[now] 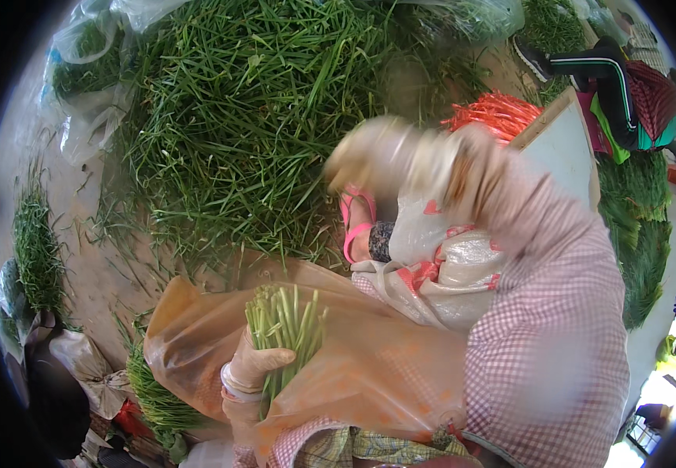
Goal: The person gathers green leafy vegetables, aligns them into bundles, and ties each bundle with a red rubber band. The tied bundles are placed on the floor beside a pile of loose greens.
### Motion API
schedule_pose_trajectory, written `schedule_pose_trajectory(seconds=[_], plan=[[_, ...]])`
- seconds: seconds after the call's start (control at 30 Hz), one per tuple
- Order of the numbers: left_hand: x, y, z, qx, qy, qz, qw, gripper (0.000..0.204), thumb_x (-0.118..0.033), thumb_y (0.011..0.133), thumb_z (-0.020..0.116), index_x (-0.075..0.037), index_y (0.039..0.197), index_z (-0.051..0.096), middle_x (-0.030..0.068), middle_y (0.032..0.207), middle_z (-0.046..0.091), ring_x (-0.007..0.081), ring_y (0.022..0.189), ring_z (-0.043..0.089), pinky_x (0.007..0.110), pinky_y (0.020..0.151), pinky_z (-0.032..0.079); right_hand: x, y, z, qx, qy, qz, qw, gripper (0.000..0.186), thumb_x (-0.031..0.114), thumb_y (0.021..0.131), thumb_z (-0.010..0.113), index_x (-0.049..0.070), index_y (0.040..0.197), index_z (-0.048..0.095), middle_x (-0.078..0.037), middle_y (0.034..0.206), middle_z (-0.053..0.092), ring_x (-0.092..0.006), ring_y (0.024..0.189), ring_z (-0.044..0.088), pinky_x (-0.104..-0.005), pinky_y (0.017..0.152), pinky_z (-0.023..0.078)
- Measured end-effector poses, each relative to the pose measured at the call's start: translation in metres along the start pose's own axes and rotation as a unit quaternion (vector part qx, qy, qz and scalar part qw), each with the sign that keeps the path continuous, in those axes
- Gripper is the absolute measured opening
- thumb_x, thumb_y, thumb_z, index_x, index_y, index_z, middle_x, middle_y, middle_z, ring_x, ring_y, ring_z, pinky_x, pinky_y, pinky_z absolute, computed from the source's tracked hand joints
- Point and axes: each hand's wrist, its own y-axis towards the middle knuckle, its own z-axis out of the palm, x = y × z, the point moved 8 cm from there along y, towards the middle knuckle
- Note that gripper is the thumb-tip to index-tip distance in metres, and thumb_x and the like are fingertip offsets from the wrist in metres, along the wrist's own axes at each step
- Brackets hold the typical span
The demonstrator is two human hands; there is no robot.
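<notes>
My left hand [254, 365], in a pale glove, is wrapped round a bunch of green stalks [289, 321] above my lap. Their pale cut ends point up, and the lower part runs down behind an orange translucent plastic sheet [385, 359] over my lap. My right hand [365, 160] is smeared by motion at the right edge of a large heap of long green stalks [236, 117]. Its fingers cannot be made out, nor whether they hold anything. The right arm wears a pink checked sleeve [556, 312].
Red-orange ties [498, 115] lie beside a board [560, 144]. A foot in a pink sandal [353, 226] is by the heap, near white plastic sacking [451, 269]. More stalks [158, 390] lie at lower left. Another person [619, 86] is at upper right, near green bundles [638, 226].
</notes>
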Motion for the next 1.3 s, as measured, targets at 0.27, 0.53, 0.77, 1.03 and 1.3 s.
schedule_pose_trajectory(seconds=[0.27, 0.53, 0.77, 1.03, 1.3], plan=[[0.005, 0.005, -0.003, -0.01, -0.006, -0.026, 1.0, 0.081, -0.013, 0.069, 0.086, -0.003, 0.137, 0.044, 0.0066, 0.125, 0.059, 0.0197, 0.114, 0.057, 0.037, 0.099, 0.046, -0.309, -0.14, 0.043, 0.174, -0.169, 0.493, 0.836, 0.053, 0.043, 0.082, 0.073, 0.002, 0.115, 0.068, -0.015, 0.119, 0.067, -0.0324, 0.113, 0.063, -0.0418, 0.094, 0.049], [0.004, 0.007, 0.007, -0.007, 0.005, -0.026, 1.0, 0.083, -0.014, 0.069, 0.085, -0.002, 0.139, 0.042, 0.0079, 0.127, 0.059, 0.0205, 0.115, 0.057, 0.037, 0.099, 0.045, -0.302, -0.169, 0.0, -0.224, -0.015, 0.418, 0.88, 0.042, 0.038, 0.096, 0.053, 0.004, 0.115, 0.068, -0.02, 0.113, 0.067, -0.0373, 0.107, 0.062, -0.0426, 0.093, 0.048], [0.005, -0.001, 0.014, 0.014, 0.027, -0.002, 1.0, 0.081, -0.016, 0.07, 0.084, -0.002, 0.138, 0.043, 0.0079, 0.125, 0.059, 0.0204, 0.112, 0.058, 0.036, 0.096, 0.048, -0.236, -0.223, -0.031, -0.462, 0.023, 0.407, 0.788, 0.038, 0.041, 0.095, 0.058, 0.01, 0.113, 0.07, -0.015, 0.097, 0.071, -0.0296, 0.088, 0.067, -0.039, 0.08, 0.052], [0.003, -0.014, 0.025, 0.017, 0.038, 0.053, 0.998, 0.07, -0.017, 0.07, 0.083, 0.0, 0.13, 0.05, 0.0095, 0.113, 0.064, 0.0204, 0.098, 0.063, 0.034, 0.085, 0.053, -0.138, -0.386, -0.03, -0.705, 0.401, 0.12, 0.572, 0.035, 0.032, 0.098, 0.058, 0.0, 0.103, 0.071, 0.005, 0.059, 0.055, -0.0034, 0.046, 0.042, -0.0197, 0.046, 0.034], [0.006, -0.025, 0.038, 0.03, 0.025, 0.052, 0.998, 0.071, -0.018, 0.07, 0.082, -0.001, 0.131, 0.05, 0.0091, 0.111, 0.065, 0.0201, 0.096, 0.064, 0.035, 0.083, 0.054, -0.012, -0.418, -0.062, -0.565, 0.473, -0.312, 0.6, 0.033, 0.032, 0.1, 0.052, 0.012, 0.074, 0.059, 0.006, 0.052, 0.043, -0.0098, 0.044, 0.044, -0.0267, 0.044, 0.036]])
